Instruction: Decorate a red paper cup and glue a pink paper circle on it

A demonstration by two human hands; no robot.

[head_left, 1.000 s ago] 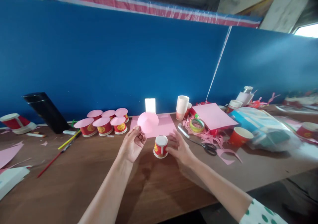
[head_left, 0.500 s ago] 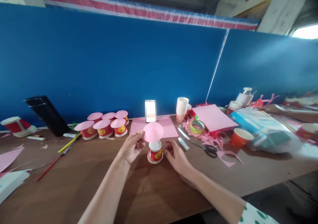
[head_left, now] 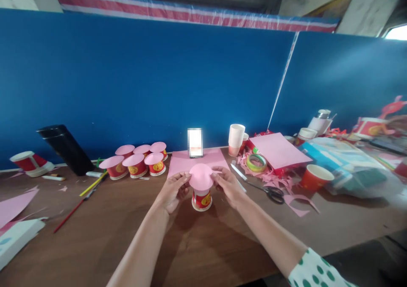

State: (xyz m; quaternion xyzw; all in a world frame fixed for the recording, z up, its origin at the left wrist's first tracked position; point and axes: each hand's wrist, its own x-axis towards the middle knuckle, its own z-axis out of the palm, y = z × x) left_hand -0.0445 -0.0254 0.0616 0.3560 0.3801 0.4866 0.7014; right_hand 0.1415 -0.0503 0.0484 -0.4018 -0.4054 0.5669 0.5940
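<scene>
A pink paper disc [head_left: 201, 177] is pinched at its two side edges, on the left by my left hand [head_left: 175, 188] and on the right by my right hand [head_left: 229, 186]. Below it, an upside-down red paper cup [head_left: 202, 201] with a yellow emblem stands on the table. The disc hides the top of the cup, and I cannot tell whether the two touch. Several similar cups topped with pink discs [head_left: 134, 160] stand together to the left. Behind my hands lies a pink paper sheet [head_left: 181, 160], with a lit phone [head_left: 195, 143] upright on it.
On the right lie scissors [head_left: 274, 194], a roll of tape [head_left: 256, 163], pink paper scraps, an orange cup [head_left: 316, 177] and a plastic bag [head_left: 345, 168]. A stack of white cups [head_left: 236, 139] stands behind. To the left are a black flask [head_left: 65, 150] and a red brush [head_left: 70, 215].
My right hand has risen from beside the cup and now grips the disc's right edge. The disc has moved down over the cup's top, with my left hand still on it.
</scene>
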